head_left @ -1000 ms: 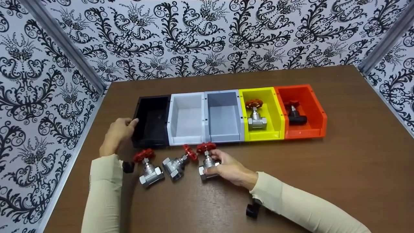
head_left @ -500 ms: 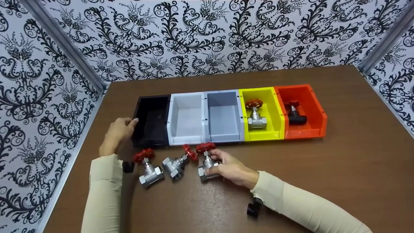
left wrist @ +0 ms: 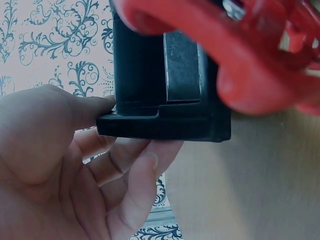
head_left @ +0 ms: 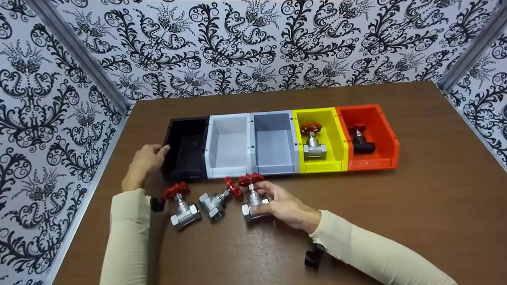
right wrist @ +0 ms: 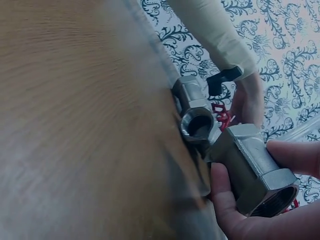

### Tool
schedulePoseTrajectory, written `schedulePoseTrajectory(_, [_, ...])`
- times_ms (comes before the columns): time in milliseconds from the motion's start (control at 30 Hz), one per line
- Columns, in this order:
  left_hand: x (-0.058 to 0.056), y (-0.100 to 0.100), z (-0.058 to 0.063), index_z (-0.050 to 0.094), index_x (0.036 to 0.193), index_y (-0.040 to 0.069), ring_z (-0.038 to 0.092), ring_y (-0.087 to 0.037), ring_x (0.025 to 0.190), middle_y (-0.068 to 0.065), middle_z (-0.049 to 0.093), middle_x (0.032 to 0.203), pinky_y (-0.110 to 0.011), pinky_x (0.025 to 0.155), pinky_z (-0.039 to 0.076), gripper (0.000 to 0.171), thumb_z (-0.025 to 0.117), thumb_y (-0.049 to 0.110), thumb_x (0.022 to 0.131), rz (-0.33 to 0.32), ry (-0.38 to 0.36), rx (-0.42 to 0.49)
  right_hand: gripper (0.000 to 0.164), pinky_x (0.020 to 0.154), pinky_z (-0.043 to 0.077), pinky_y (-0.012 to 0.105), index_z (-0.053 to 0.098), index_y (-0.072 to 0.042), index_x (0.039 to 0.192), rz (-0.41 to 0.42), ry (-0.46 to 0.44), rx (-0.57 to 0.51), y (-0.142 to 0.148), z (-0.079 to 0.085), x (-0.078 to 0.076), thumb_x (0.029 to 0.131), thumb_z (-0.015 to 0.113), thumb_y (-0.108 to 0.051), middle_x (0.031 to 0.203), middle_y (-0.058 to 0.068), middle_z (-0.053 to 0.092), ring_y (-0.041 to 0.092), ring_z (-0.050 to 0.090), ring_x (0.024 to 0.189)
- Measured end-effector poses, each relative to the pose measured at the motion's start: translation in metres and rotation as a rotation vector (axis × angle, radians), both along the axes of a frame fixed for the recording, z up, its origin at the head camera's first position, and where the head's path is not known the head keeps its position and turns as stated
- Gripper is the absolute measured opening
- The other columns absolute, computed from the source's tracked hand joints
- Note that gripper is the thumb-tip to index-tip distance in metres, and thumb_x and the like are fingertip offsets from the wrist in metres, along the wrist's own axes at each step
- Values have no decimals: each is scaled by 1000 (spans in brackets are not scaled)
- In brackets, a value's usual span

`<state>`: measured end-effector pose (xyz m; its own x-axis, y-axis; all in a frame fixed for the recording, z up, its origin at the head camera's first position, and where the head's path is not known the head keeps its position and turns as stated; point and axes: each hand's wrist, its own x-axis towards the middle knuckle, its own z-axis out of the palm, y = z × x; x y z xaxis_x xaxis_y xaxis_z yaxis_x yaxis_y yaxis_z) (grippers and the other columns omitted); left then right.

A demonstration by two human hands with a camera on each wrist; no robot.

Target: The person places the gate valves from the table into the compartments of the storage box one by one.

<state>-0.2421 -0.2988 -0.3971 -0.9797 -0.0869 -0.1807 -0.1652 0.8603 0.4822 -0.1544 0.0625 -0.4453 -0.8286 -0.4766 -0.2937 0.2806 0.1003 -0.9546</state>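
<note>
My right hand (head_left: 287, 206) grips a silver gate valve (head_left: 253, 202) with a red handwheel by its body, thumb in front and fingers behind. In the right wrist view, the thumb and a finger pinch the threaded valve body (right wrist: 255, 170). At the left, my left hand (head_left: 147, 162) holds the left wall of a black bin (head_left: 186, 174), with a fingertip at its rim. Two similar valves lie on the table between the hands: one tilted, with its wheel turned right (head_left: 214, 202), and another valve (head_left: 184, 213) nearest the left sleeve.
To the right of the black bin stand a white bin (head_left: 229, 172), a grey bin (head_left: 275, 169), a yellow bin (head_left: 336, 158) and a red bin (head_left: 386, 152) in a row. A red-wheeled valve (head_left: 315, 149) lies in the yellow bin. The red bin contains a dark-bodied valve (head_left: 362, 147).
My right hand has shifted slightly with its valve, whose handwheel has moved a little to the left. The left hand stays at the black bin.
</note>
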Motion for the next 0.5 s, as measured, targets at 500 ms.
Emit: schedulePoseTrajectory(500, [2, -1, -2, 47, 78, 9, 47, -32, 82, -13, 46, 78, -44, 67, 36, 47, 36, 51, 97, 8, 24, -12, 72, 99, 40, 39, 34, -1, 138, -80, -1, -57, 15, 21, -12, 77, 72, -1, 138, 17, 40, 31, 42, 120])
